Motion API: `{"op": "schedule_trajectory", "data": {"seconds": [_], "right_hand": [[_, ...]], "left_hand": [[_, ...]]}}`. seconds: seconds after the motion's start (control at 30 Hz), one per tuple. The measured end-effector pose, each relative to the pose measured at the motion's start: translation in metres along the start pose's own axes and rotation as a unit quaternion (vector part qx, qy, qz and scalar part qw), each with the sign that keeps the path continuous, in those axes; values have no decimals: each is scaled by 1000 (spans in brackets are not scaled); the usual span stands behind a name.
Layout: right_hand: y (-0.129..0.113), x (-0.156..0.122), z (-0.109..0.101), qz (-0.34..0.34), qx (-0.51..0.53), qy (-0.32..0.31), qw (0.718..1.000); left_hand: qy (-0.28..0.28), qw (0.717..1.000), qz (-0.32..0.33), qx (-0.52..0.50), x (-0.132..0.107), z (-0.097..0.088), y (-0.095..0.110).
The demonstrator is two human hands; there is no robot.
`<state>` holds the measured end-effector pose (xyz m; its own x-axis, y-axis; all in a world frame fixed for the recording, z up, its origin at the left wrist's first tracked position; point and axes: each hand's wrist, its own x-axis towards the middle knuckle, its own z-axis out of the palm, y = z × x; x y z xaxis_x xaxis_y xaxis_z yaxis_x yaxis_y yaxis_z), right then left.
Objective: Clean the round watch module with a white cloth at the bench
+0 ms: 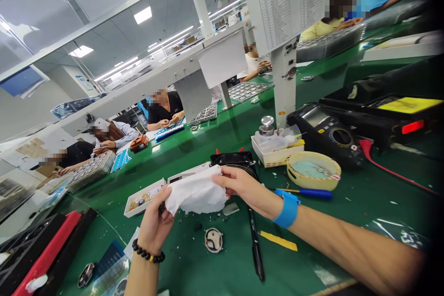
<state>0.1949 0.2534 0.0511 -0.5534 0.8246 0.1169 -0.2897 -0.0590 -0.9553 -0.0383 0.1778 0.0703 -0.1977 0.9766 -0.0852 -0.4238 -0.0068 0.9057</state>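
A white cloth or tissue (197,193) is stretched between my two hands above the green bench. My left hand (157,217), with a black bead bracelet at the wrist, pinches its left end. On its right end my right hand (239,185) has closed its fingers; a blue band circles that wrist. Whether anything lies behind the cloth I cannot tell. Below it on the mat rest a small round part like a watch case (213,240), a black pen (255,247) and a yellow strip (278,241).
A white tray of small parts (133,210) stands beyond my left hand. To the right are a blue-handled screwdriver (314,193), a round yellowish dish (314,171), a box of supplies (274,157) and a black multimeter (326,132). Black-and-red trays (48,259) lie at lower left. Several people sit across the bench.
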Motion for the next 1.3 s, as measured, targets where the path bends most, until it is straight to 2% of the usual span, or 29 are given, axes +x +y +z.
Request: {"op": "schedule_trajectory", "data": {"seconds": [0.1,0.23,0.33,0.5,0.63,1.03,1.17,1.3], "right_hand": [[-2,-1,1,-5,-9,-13,1000],[-3,-2,3,2,-8,-26,1000],[-2,-3,4,6,-3,-13,1000],[-2,-3,4,-40,-57,27,997],[-2,-2,5,-56,-68,39,995],[3,0,8,19,-7,46,999],[2,-1,9,24,2,38,999],[0,-1,9,17,1,26,1000]], "left_hand": [[-10,1000,5,-15,-1,2,1],[4,1000,6,-18,-3,4,3],[11,1000,-6,-23,-3,4,4],[35,999,-1,-2,-1,5,3],[30,1000,-2,2,0,6,2],[3,1000,4,-14,1,7,2],[-11,1000,-4,8,2,7,1],[2,1000,-7,30,3,7,0]]}}
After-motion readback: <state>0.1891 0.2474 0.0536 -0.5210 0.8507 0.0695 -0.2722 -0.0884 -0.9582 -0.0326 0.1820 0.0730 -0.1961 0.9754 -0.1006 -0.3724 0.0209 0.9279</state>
